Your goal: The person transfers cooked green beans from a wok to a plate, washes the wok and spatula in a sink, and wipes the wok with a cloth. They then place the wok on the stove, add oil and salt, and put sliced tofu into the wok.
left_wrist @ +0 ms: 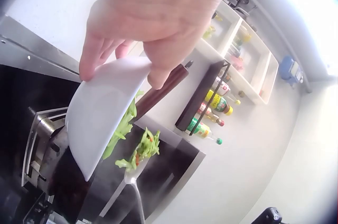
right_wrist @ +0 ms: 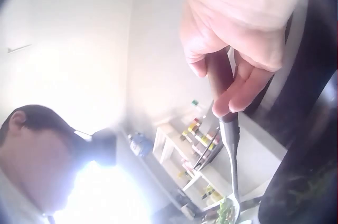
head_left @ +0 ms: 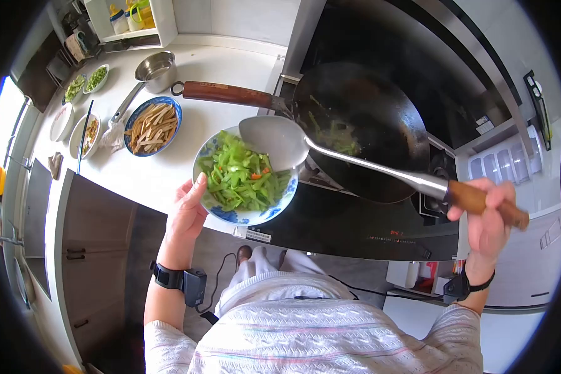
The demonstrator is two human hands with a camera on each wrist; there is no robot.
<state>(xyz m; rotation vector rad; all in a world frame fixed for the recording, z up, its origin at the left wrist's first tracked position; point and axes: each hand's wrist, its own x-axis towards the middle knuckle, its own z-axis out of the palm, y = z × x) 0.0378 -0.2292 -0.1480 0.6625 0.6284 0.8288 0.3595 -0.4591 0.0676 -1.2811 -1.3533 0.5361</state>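
Note:
My left hand [head_left: 190, 209] holds a white bowl with blue flowers [head_left: 287, 198] by its near left rim, thumb over the edge. Sliced green vegetables [head_left: 243, 177] with a few orange bits fill it; in the left wrist view the bowl is tilted. My right hand [head_left: 487, 215] grips the wooden handle of a metal wok ladle [head_left: 271, 140]. The ladle's head overlaps the bowl's far right edge, and the left wrist view shows a heap of greens [left_wrist: 148, 147] on it. Beyond sits a dark wok [head_left: 380, 106] on the stove, with some greens [head_left: 340, 138] inside.
The wok's wooden handle [head_left: 227, 92] reaches left over the white counter [head_left: 209, 62]. There stand a bowl of pale brown strips [head_left: 153, 128], a steel saucepan [head_left: 157, 70] and several small bowls. A chopstick-like dark stick [head_left: 85, 137] lies across one. Bottles [left_wrist: 219, 102] stand in a rack.

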